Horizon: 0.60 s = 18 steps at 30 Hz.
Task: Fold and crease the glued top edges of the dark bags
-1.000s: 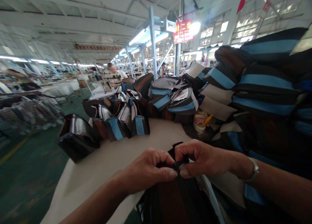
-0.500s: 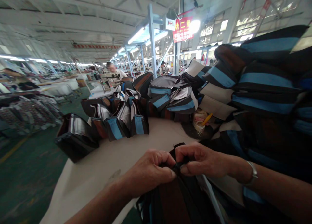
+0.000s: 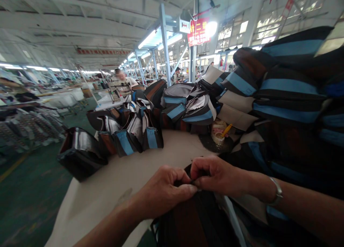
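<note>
Fingers (image 3: 189, 192) of the left hand (image 3: 164, 188) and right hand (image 3: 217, 175) are pinched closed, tips nearly touching, on the upper edge of the dark bag (image 3: 188, 222), apparently to steady one small spot. The bag lies beneath them, beside the table (image 3: 142, 164); its support is hidden.

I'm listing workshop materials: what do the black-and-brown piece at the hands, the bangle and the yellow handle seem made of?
Black-and-brown piece: perhaps fabric or imitation leather, dull, showing no strong highlights; too dark to settle.
Bangle: likely metal, smooth; it is silvery with bright glints.
Yellow handle: probably plastic or painted wood, finish unclear; its even, bright color fits both.
</note>
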### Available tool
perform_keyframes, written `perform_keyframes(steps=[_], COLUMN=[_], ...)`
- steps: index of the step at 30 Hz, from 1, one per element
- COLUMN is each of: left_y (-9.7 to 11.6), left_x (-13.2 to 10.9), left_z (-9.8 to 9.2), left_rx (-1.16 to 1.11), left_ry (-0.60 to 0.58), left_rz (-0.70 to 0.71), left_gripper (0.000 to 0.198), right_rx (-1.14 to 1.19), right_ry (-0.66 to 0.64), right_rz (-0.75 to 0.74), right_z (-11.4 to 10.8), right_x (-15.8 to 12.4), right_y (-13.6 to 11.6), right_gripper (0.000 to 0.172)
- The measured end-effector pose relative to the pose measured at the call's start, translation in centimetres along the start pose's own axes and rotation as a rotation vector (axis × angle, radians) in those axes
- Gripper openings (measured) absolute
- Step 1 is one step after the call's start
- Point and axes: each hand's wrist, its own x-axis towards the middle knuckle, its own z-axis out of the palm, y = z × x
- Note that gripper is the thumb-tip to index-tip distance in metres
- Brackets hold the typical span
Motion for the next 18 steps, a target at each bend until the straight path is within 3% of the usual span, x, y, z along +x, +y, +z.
perform_keyframes(steps=[6,9,14,16,18], left_y=[1.0,1.0,0.0,-0.1,0.1], left_x=[0.3,0.3,0.0,0.0,0.0], left_z=[0.4,0.5,-0.1,-0.5,-0.7], left_rx=[0.177,0.184,0.007,-0.091,-0.145], left_ry=[0.071,0.091,-0.018,-0.079,-0.13], left_rz=[-0.006,0.006,0.003,0.015,0.02], left_gripper=[0.017,0.018,0.02,0.021,0.035], right_rx=[-0.168,-0.251,-0.531,-0.686,-0.8], right_ry=[0.136,0.168,0.077,0.031,-0.018], right_rz=[-0.053,-0.237,-0.605,-0.693,-0.742], right_z=[0.8,0.9,0.1,-0.4,-0.8], right_x=[-0.2,-0.4,-1.1,-1.4,-1.8], right_y=[0.3,0.5,0.7,0.5,0.1], right_gripper=[0.008,0.008,0.009,0.01,0.011])
